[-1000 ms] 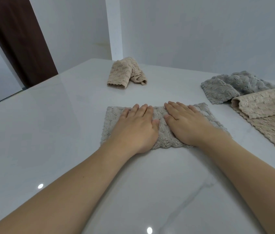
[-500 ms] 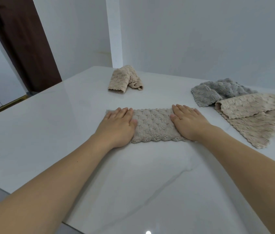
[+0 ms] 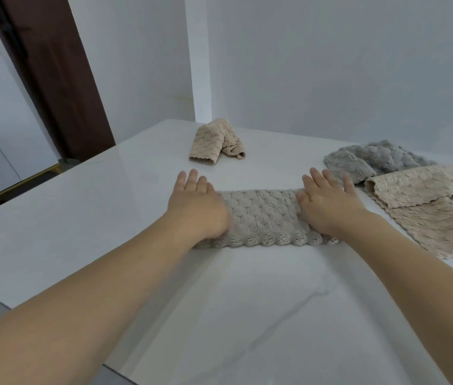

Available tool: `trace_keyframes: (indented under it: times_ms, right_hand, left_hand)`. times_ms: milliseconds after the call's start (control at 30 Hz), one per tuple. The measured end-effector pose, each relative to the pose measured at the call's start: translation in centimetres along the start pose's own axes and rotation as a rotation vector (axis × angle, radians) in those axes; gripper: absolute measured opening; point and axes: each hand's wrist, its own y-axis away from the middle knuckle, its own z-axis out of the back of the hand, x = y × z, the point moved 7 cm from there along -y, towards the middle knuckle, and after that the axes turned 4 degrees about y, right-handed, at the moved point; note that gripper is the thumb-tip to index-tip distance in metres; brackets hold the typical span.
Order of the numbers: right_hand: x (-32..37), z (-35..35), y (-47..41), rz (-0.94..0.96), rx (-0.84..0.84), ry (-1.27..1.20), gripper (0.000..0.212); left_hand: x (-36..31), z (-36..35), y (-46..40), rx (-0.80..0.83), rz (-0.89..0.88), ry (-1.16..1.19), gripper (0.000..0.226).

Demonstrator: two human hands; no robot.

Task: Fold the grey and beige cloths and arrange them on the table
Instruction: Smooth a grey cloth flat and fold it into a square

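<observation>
White marble-look bench (image 3: 247, 315) fills the lower view, w/ plain white walls behind and a dark brown door panel (image 3: 53, 79) at far left.

Left to right:

1. My left hand (image 3: 196, 209): flat, palm down, fingers straight and slightly spread, heel pressing the left end of the folded grey cloth (image 3: 264, 218); fingertips reach past its far edge, over the bench.
2. Folded grey cloth: lies as a long strip across bench centre, betw. my two hands, scalloped near edge facing me.
3. Small beige cloth (image 3: 215, 143): folded/bunched, sits alone toward the far edge, well apart from the strip.
4. My right hand (image 3: 328, 207): flat, palm down, fingers straight and slightly spread, pressing the right end of the strip. Neither hand is gripping anything.
5. Second grey cloth (image 3: 370, 159): unfolded, rumpled, far right, near my right fingertips.
6. Large beige cloth (image 3: 428, 207): loosely laid at right edge, one flap doubled over, overlapping the second grey cloth's near side.
</observation>
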Motion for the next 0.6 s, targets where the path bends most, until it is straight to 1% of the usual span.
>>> trace_keyframes:
  times_ms: [67,100,167,233,600]
  right_hand:
    - [2.2,1.0,0.4,0.068,-0.059,-0.093,0.054]
    - [3.3,0.5,0.9,0.111,-0.049,-0.114,0.054]
    - [4.5,-1.5,2.0,0.166,-0.017,-0.087,0.053]
    - [4.1,-2.7,2.1,0.162,-0.014,-0.083,0.053]
    - [3.7,-2.9,1.2,0.156,0.032,-0.103,0.054]
  left_hand:
    - [-3.0,1.3,-0.1,-0.121,-0.081,0.125,0.062]
    - [-4.2,0.9,0.0,-0.137,-0.129,0.184,0.06]
    - [-5.4,-1.7,0.3,-0.089,-0.171,0.218,0.059]
    - [-5.0,-3.4,0.0,-0.06,-0.142,0.241,0.058]
    - [-4.7,-3.2,-0.2,-0.022,-0.137,0.249,0.061]
